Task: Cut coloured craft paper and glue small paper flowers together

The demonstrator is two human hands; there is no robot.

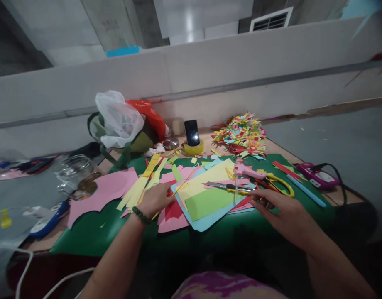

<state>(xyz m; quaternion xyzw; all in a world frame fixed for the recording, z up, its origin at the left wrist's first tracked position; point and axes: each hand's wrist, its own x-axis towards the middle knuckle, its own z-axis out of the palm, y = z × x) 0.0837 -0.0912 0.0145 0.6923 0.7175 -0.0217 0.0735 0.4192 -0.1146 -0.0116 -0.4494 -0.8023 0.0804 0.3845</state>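
Observation:
My left hand (156,199), with a green bead bracelet at its wrist, rests at the left edge of a stack of coloured paper. Its fingers look closed around a thin yellow strip (184,181) that slants across the sheets; the fingertips are partly hidden. A pale yellow sheet (206,176), a green sheet (209,204) and a light blue sheet (200,224) overlap there. My right hand (276,205) pinches the handle end of a utility knife (230,187), its blade pointing left over the paper. Beside it lie a pink glue gun (248,171) and yellow-handled scissors (284,185).
Pink cut paper (106,191) and yellow strips (150,172) lie left on the green mat (91,241). Behind stand a bag (141,139), a phone (192,132), a tape roll (194,148) and a colourful paper heap (241,135). A purple corded device (318,176) sits right.

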